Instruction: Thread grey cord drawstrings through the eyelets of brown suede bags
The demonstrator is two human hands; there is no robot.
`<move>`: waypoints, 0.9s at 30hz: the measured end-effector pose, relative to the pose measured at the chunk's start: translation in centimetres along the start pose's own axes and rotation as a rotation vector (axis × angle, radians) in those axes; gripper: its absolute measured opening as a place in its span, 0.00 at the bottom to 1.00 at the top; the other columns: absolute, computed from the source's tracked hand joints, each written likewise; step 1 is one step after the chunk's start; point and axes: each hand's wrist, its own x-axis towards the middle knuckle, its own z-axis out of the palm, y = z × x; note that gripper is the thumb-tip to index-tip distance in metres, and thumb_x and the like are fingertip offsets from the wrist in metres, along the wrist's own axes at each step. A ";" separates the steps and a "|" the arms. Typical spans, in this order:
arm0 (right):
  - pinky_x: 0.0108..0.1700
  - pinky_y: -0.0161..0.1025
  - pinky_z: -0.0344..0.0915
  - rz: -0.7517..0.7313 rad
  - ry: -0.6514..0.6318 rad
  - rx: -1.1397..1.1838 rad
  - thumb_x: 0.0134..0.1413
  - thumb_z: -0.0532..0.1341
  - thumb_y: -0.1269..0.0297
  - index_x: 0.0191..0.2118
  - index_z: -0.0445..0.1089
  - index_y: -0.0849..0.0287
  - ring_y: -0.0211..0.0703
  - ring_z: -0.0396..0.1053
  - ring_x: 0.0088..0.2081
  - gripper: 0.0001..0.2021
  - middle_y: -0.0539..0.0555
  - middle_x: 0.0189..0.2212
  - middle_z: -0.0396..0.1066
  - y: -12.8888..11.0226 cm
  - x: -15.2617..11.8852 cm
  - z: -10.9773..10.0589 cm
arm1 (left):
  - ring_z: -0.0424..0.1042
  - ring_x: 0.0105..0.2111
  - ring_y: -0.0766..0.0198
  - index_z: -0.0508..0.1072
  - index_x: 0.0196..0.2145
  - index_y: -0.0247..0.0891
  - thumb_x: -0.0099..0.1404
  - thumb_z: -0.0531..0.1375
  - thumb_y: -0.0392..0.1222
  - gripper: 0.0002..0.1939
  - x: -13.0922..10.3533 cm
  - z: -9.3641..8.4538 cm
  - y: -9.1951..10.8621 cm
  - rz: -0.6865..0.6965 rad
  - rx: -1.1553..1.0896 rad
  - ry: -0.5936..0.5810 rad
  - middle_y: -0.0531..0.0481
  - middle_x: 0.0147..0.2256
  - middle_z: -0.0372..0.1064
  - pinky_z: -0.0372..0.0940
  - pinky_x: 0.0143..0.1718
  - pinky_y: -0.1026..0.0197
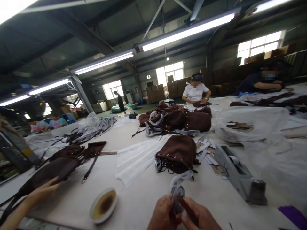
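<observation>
Co-worker's hand [46, 190]: fingers stretched out at the lower edge of a dark bag [56, 171]; whether it grips cannot be told.
Bowl [103, 205]: on the table [136, 204], brown liquid inside, well left of the person's hands.
Left hand [161, 211]: fingers curled in, nearly closed, grasping the left side of the wrapped bundle [177, 198].
Wrapped bundle: between both hands, just short of the brown bag [177, 151]; probably a coiled strap in clear plastic, though blur hides detail. Long axis runs away from the person, its loose plastic end pointing forward and right.
Brown strip [186, 206]: slanting, upper end forward-left against the bundle, lower end back-right.
Right hand [201, 213]: fingers bent, pinching the brown strip.
Tape dispenser [240, 174]: right of the hands, long axis slanting forward-left.
Purple piece [292, 217]: far right, near edge.
</observation>
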 end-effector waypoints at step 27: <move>0.17 0.31 0.53 0.424 0.090 0.012 0.61 0.52 0.54 0.27 0.64 0.56 0.34 0.58 0.14 0.15 0.44 0.15 0.63 1.5 -1.1 -2.6 | 0.67 0.34 0.66 0.75 0.41 0.29 0.63 0.65 0.44 0.14 -0.1 0.7 1.4 -0.018 -0.097 0.127 0.39 0.40 0.72 0.57 0.23 0.70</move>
